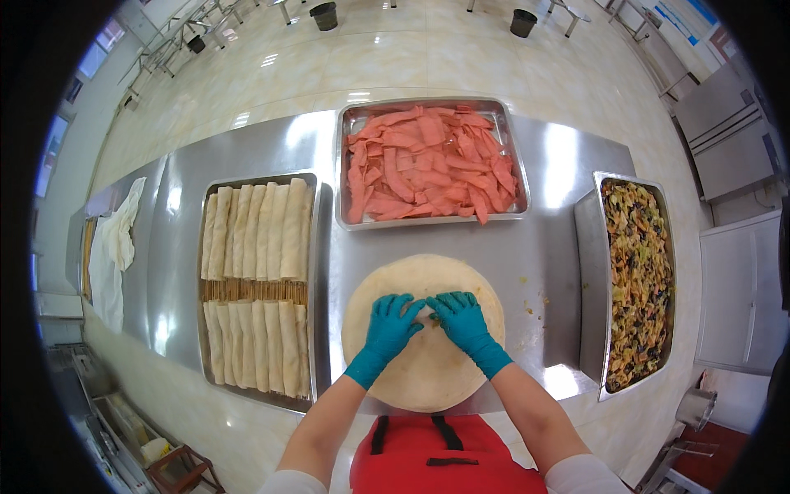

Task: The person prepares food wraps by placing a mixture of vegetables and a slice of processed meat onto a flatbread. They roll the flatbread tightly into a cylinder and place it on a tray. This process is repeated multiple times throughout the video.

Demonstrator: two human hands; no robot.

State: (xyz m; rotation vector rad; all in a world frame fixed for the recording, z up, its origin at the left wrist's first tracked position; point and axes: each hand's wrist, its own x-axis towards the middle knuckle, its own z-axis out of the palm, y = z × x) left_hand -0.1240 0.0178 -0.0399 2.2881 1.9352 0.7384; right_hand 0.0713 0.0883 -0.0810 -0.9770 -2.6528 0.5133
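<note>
A round stack of thin flatbread wrappers (426,383) lies on the steel table before me. Both hands wear teal rubber gloves. My left hand (389,330) and my right hand (460,324) rest on the wrapper's middle, fingertips almost meeting, their fingers curled over its surface. What lies under the fingertips is mostly hidden. Beyond the stack, a steel tray (432,226) holds pink-red flat strips. To the left, a tray (317,247) bears two rows of rolled wrappers on a slatted bamboo mat (256,290). At the right is a deep steel pan (589,278) of chopped mixed vegetable filling.
A white cloth (120,247) lies at the table's left end. Food bits (534,305) are scattered between the stack and the deep pan. Black bins (324,16) stand on the tiled floor beyond the steel table (549,241). A metal pot (697,409) is at the lower right.
</note>
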